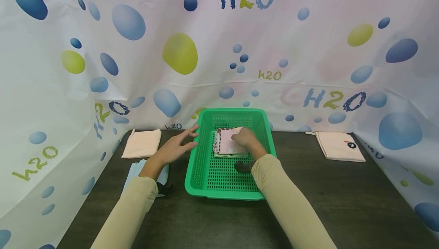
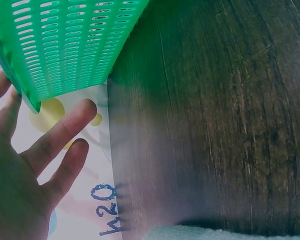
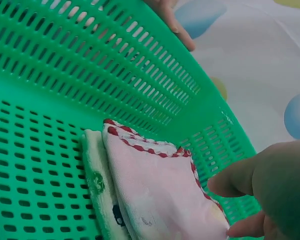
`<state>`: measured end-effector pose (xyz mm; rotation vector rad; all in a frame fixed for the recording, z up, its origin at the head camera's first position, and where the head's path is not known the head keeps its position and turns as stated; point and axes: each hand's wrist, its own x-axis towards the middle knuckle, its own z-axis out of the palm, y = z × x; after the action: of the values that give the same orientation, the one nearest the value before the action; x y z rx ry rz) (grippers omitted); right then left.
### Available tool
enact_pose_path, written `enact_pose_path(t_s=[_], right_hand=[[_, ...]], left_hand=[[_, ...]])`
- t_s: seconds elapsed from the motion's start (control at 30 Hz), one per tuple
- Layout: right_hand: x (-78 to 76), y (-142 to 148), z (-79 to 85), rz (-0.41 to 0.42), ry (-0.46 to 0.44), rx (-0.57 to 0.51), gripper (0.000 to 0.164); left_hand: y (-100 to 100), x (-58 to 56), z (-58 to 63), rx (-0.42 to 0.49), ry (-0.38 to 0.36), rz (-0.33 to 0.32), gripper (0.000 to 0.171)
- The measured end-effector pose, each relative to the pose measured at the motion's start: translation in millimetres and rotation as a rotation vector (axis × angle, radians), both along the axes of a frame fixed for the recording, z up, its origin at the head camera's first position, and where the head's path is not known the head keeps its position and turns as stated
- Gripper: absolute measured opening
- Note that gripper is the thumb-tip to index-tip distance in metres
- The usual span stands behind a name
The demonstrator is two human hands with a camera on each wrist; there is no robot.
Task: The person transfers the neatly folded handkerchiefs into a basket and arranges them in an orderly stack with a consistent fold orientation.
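A green plastic basket (image 1: 226,195) with slotted walls stands on the dark table. Inside it, near the back, lies a folded pink cloth (image 1: 227,143) with a red-and-white edging. Beneath the pink one is a pale green folded cloth (image 3: 96,172), best seen in the right wrist view. My right hand (image 1: 246,139) reaches into the basket over the pink cloth's right side, thumb and finger apart, one fingertip at its edge. My left hand (image 1: 173,148) is at the basket's left rim with fingers spread; fingertips touch the rim.
A folded peach cloth (image 1: 142,144) lies at the table's back left. A light blue cloth (image 1: 132,171) lies partly hidden under my left forearm. Another folded peach cloth (image 1: 339,146) with a small dark print lies at the back right. A printed white curtain (image 1: 219,50) surrounds the table.
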<state>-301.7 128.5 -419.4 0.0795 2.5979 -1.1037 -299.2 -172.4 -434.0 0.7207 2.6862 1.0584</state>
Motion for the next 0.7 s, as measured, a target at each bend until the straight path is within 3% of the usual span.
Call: enact_pose_path(t_s=[0.2, 0.7], right_hand=[[6.3, -6.4, 9.0, 0.046, 0.044, 0.134, 0.066], [10.6, -3.8, 33.5, 0.004, 0.113, 0.198, 0.08]], left_hand=[[2.6, -1.4, 1.2, -0.004, -0.005, -0.005, 0.045], [1.0, 0.5, 2.5, -0.02, 0.001, -0.001, 0.05]])
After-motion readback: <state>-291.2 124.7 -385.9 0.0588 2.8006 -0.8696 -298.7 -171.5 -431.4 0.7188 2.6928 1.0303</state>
